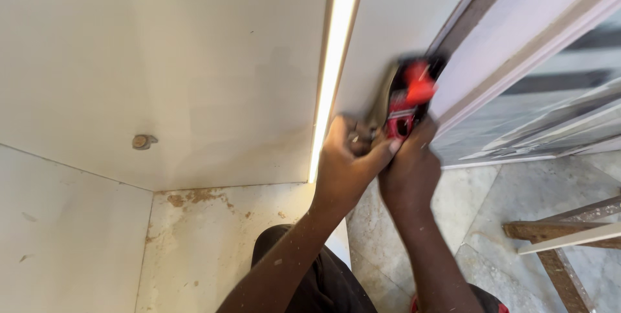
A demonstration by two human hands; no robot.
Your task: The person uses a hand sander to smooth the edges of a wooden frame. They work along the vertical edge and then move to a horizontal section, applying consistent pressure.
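Both my hands are raised against a white upright cabinet panel. My left hand and my right hand together grip a red and black power tool, blurred by motion, pressed to the panel beside a white door edge. A lit light strip runs down the panel's front edge just left of my hands. My forearms are flecked with dust.
The white cabinet interior has a small metal shelf pin on its back wall and a dust-stained floor panel. Wooden offcuts lie on the marble floor at right. My dark-clad knee is below.
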